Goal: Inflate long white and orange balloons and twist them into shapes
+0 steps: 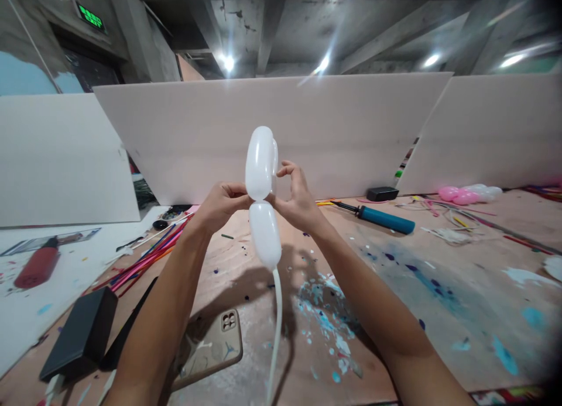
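A white long modelling balloon (265, 233) stands upright in front of me, pinched in at a twist. Above the twist is a longer bubble with a second one partly hidden behind it; below it a short bubble runs into a thin, uninflated tail hanging to the table. My left hand (222, 206) pinches the balloon at the twist from the left. From the right, my right hand (297, 201) grips the same spot, its thumb at the twist and its upper fingers raised and bent beside the top bubble. Fingertips behind the balloon are hidden.
A blue hand pump (384, 219) lies to the right, near a black box (381, 193) and pink balloons (459, 194). Uninflated balloons (144, 254), a black power bank (81, 333) and a phone (215, 341) lie left. White boards (197, 137) stand behind the paint-spotted table (373, 289).
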Demonstrator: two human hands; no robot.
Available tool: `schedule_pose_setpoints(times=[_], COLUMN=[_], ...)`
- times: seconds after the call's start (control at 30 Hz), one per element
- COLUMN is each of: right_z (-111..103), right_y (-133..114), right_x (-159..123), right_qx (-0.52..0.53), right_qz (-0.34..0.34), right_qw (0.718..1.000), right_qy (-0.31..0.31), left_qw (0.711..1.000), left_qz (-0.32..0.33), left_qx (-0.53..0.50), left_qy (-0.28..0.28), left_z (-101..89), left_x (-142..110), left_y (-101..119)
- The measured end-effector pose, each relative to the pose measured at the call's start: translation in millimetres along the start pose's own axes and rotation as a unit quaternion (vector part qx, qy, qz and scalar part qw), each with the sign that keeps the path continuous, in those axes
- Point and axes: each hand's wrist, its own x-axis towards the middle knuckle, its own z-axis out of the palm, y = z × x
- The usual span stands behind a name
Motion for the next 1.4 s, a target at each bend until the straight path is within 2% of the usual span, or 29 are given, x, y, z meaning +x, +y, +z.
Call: schedule_pose_setpoints(times=[0.13, 0.23, 0.33, 0.43, 0.5, 0.67, 0.77, 0.87, 1.0, 1.07, 1.13, 1.27, 1.33, 1.4], right_z=[8, 12, 13, 12, 11, 13, 14, 20, 32, 37, 40, 43, 44, 45], right_y=[9, 14, 16, 12, 6, -7, -9, -10, -9, -7, -5, -7, -10, -13], right_x=[1, 4, 6, 6, 4, -3, -4, -5, -9, -11, -12, -13, -12, -10], right_qx=[0.028, 0.130, 0.273, 0.393, 0.442, 0.467, 0.453, 0.439, 0.378, 0.335, 0.302, 0.273, 0.288, 0.326], right_qz=[0.048, 0.108, 0.175, 0.195, 0.185, 0.181, 0.179, 0.156, 0.078, 0.048, 0.030, 0.027, 0.050, 0.074], right_qw=[0.998, 0.986, 0.940, 0.866, 0.841, 0.845, 0.856, 0.872, 0.922, 0.940, 0.949, 0.957, 0.949, 0.933], right_qy=[0.020, -0.003, -0.110, -0.238, -0.253, -0.188, -0.174, -0.149, -0.014, 0.050, 0.078, 0.095, 0.121, 0.135], left_qw=[0.999, 0.998, 0.990, 0.977, 0.967, 0.918, 0.887, 0.872, 0.877, 0.892, 0.909, 0.936, 0.934, 0.915], left_qz=[0.024, 0.054, 0.111, 0.167, 0.193, 0.246, 0.268, 0.269, 0.246, 0.221, 0.188, 0.135, 0.140, 0.174], left_qx=[0.027, 0.033, 0.074, 0.114, 0.146, 0.284, 0.348, 0.378, 0.369, 0.348, 0.323, 0.278, 0.277, 0.309], left_qy=[0.037, 0.031, 0.038, 0.065, 0.076, 0.125, 0.139, 0.153, 0.184, 0.188, 0.182, 0.166, 0.176, 0.191], left_z=[5.5, 9.2, 11.4, 13.3, 15.3, 19.9, 20.2, 21.1, 28.3, 33.7, 38.7, 46.0, 49.1, 51.3], left_x=[1, 3, 3, 3, 3, 2, 1, 0, 0, 2, 3, 0, -3, -6], left_y=[2, 1, 0, -2, -3, -1, 3, 5, 3, -1, -3, -2, 2, 5])
